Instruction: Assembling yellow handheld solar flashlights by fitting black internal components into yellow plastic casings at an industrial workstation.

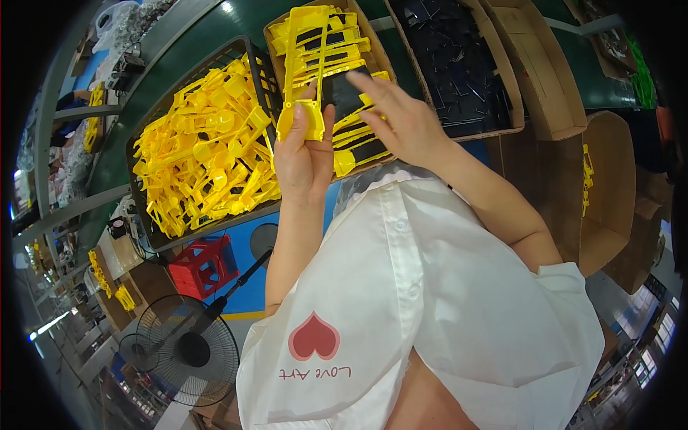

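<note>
Frame [289,75], yellow plastic, sits pinched in the left hand [304,161] over the carton [368,39]; the right hand [408,118], fingers spread, is beside it, contact unclear. Supporting the wide near end [313,123] should limit bending.

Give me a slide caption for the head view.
Left hand holds a long yellow plastic frame, right hand beside it, near a black plastic crate of yellow plastic parts.
</note>
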Tool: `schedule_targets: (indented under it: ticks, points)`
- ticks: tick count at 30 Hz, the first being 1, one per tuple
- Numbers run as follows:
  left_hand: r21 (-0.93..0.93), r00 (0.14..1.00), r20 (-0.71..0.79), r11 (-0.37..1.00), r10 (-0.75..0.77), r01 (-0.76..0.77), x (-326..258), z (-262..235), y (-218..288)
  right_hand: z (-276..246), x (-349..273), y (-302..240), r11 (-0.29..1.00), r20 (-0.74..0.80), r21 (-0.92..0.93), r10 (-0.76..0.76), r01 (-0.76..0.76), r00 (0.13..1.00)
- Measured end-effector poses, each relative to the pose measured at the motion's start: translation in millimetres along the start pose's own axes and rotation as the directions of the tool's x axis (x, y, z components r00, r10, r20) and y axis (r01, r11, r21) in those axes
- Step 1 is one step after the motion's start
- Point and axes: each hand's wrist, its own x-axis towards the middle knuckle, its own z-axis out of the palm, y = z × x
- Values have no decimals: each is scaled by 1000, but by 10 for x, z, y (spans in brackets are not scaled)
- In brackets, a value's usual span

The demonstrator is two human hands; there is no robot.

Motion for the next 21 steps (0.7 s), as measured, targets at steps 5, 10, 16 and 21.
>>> schedule_targets:
  ticks: [5, 10, 16, 21]
  points:
    - [316, 985, 131, 946, -114, 67, -13, 18, 75, -258, 168, 80, 606, 347, 560, 447, -565, 824]
    - [398, 985, 133, 916, -113, 51, 1, -135, 183, -396, 78, 170, 504, 488, 512, 495, -695, 719]
    - [635, 994, 38, 771, -102, 55, 23, -413, 334, -533, -2, 87, 575, 513, 487, 421, -657, 748]
    - [763, 973, 29, 634, -228, 126, 24, -341, 388, -459, 139, -6, 666, 534, 347, 437, -660, 723]
